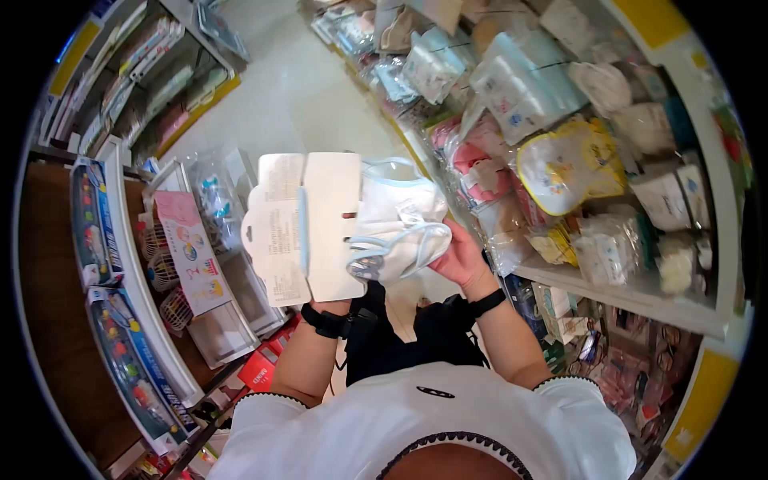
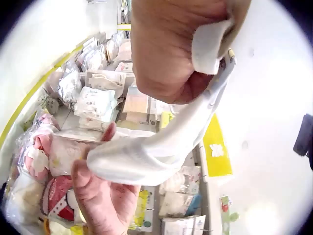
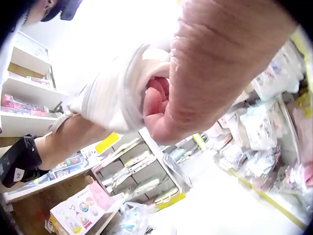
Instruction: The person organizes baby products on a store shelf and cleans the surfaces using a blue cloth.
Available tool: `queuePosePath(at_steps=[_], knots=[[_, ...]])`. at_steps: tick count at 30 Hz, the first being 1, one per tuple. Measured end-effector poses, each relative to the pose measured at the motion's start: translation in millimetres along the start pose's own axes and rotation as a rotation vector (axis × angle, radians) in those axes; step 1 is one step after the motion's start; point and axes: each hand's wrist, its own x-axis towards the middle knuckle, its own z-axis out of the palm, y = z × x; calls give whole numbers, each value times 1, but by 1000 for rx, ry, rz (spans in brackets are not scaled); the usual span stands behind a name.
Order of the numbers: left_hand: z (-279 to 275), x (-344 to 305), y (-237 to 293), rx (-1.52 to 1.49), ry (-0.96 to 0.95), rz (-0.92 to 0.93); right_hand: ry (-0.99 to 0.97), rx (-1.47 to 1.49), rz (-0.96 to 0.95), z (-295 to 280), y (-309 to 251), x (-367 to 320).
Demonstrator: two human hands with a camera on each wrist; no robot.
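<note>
Head view: white cloth piece [image 1: 424,200] lies against the right side of a pale card [image 1: 332,228], both held up in front of the body, between two sets of shelves. Left hand [image 1: 330,306] mostly hidden behind the card's lower edge; left wrist view shows its fingers curled, and we judge them closed on the card. Right hand [image 1: 460,256] grips the cloth's outer end, thumb on the near side; right wrist view has its fingers curled into the fabric

Progress: the cloth shows no wrapper and extends past the card. We judge the card opened out. Not done: cloth and card are together in the hands, neither set down. Whether they are fastened to each other we cannot tell

Materials: card looks stiff and matte, with a scalloped outer edge, a hanging hole and small print. A pale blue strip [image 1: 303,232] stands upright along the join of its panels. Cloth looks soft, bending into loose curves, with pale blue binding round its openings, a grey patch [image 1: 368,266] and a small white label [image 1: 410,213]. We note glossy clear bags around soft goods on the right-hand shelf [image 1: 624,298], beside a yellow-edged bib [image 1: 564,164]
</note>
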Motion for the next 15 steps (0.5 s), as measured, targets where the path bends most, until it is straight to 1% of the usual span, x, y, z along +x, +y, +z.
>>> queuePosePath(at_steps=[2,4,5,7,8,12,14,15], knots=[[31,-17,15,-10,-85,11,-27,-198,-35,42,-9,-27],[58,-28,25,-24,-174,11,-52,-421,-63,62,-23,-47],[70,-32,29,-42,-219,5,-21,-478,-150,70,-26,-52],[96,-32,38,-99,-403,-49,49,-595,-328,86,-32,-61],[108,-29,43,-126,-528,-99,125,-576,-413,94,-33,-64],[127,-9,50,578,-487,182,158,-469,-459,96,-42,-63],[136,6,56,925,-456,335,116,-395,-453,102,-41,-61],[140,22,58,1081,-487,410,96,-358,-455,107,-40,-59]])
